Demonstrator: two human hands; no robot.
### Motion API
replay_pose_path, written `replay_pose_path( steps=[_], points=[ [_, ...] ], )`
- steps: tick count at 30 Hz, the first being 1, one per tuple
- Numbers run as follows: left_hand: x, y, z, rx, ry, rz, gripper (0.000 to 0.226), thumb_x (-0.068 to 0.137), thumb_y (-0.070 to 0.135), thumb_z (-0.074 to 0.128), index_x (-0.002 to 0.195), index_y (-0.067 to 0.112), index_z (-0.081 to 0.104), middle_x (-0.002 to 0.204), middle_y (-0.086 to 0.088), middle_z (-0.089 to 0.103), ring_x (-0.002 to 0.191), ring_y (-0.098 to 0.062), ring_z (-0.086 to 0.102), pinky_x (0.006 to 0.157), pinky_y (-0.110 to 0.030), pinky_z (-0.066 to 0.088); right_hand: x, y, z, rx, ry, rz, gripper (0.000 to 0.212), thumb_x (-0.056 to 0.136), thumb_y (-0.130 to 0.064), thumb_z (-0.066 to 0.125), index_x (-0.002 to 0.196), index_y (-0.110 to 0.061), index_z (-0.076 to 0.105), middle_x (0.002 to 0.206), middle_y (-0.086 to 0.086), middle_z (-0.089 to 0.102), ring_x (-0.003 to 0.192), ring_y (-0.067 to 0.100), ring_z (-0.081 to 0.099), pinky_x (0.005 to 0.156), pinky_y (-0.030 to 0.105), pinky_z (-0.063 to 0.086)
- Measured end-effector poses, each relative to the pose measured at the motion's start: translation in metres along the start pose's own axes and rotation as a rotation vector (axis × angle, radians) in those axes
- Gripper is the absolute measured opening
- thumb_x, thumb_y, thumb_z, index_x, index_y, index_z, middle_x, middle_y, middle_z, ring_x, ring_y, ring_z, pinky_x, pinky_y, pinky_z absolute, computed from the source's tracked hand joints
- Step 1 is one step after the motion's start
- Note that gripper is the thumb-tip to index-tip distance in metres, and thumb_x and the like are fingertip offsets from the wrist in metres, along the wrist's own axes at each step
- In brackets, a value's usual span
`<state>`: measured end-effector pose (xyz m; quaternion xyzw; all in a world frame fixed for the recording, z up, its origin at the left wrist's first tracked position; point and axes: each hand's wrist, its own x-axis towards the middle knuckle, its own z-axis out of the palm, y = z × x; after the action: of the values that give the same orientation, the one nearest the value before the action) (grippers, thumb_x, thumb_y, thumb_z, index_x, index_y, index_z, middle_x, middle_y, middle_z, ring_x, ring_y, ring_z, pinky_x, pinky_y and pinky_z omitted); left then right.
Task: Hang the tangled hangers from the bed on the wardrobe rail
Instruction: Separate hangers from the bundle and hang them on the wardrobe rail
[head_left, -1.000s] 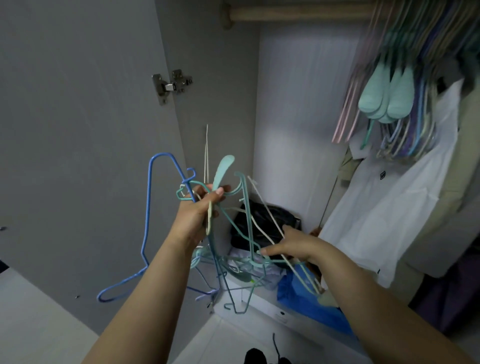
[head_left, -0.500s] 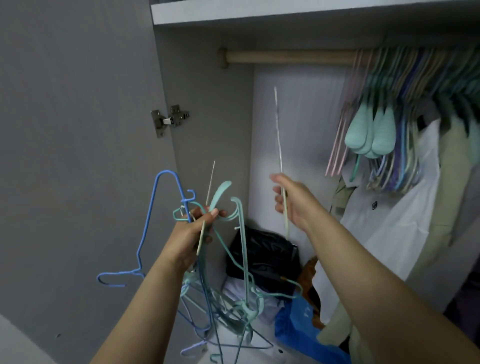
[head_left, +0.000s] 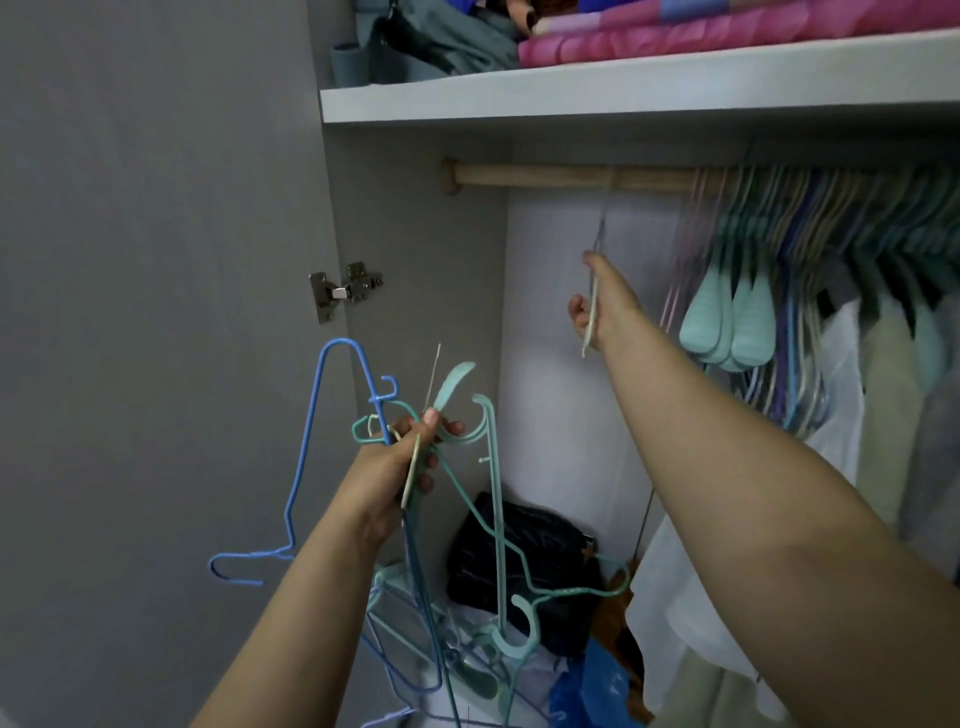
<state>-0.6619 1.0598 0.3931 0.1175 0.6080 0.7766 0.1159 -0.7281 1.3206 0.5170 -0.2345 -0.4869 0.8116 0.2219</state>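
Head view: the left hand (head_left: 400, 457) gripped the tangled hangers (head_left: 441, 545) by their upper ends, fingers curled round several stems; the bundle hung low in front of the open wardrobe. The right hand (head_left: 597, 306) pinched one pale thin hanger (head_left: 592, 317), raised toward the wooden rail (head_left: 571, 175) but below it. The hanger's hook was blurred, so contact with the rail could not be told.

Risk: the hook could miss the rail if lifted short, and the loose blue hanger (head_left: 311, 457) could slip from the bundle, since it dangled out to the side.

Obstructions: hangers already on the rail (head_left: 779, 249) crowded its right part, leaving bare rail only at the left. A shelf (head_left: 623, 88) sat close above, limiting headroom. A door hinge (head_left: 343, 288) and a black bag (head_left: 519, 551) lay clear of the path
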Motion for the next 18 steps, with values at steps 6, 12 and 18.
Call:
replay_pose_path(
  steps=[6,12,18],
  points=[
    [-0.003,-0.005,-0.005,0.012,-0.03,-0.009,0.052,0.096,0.035,0.05,0.117,-0.012,0.058,0.055,0.015,0.06,0.059,-0.008,0.038,0.051,-0.02,0.033,0.011,0.0,-0.027,0.19,0.157,-0.021,0.039,0.071,-0.036,0.074,0.098,-0.015,0.056,0.108,0.004,0.052,0.071,0.014,0.053,0.04,0.013,0.041],
    [-0.014,-0.021,-0.021,-0.052,-0.058,-0.035,0.062,0.08,0.052,0.051,0.11,-0.001,0.062,0.078,0.007,0.069,0.058,-0.008,0.039,0.048,-0.019,0.034,0.027,0.028,-0.056,0.168,0.168,-0.153,0.095,0.06,-0.077,0.057,0.138,-0.025,0.045,0.132,-0.001,0.057,0.11,0.024,0.062,0.087,0.041,0.053],
    [-0.03,-0.044,-0.027,-0.068,-0.168,-0.143,0.067,0.079,0.06,0.042,0.095,-0.001,0.064,0.058,0.005,0.06,0.048,-0.007,0.039,0.045,-0.019,0.036,-0.105,0.146,-0.057,-0.129,-0.077,-0.007,0.027,0.101,-0.016,0.037,0.12,-0.01,0.055,0.099,0.003,0.058,0.095,0.022,0.056,0.085,0.036,0.046]
  ],
)
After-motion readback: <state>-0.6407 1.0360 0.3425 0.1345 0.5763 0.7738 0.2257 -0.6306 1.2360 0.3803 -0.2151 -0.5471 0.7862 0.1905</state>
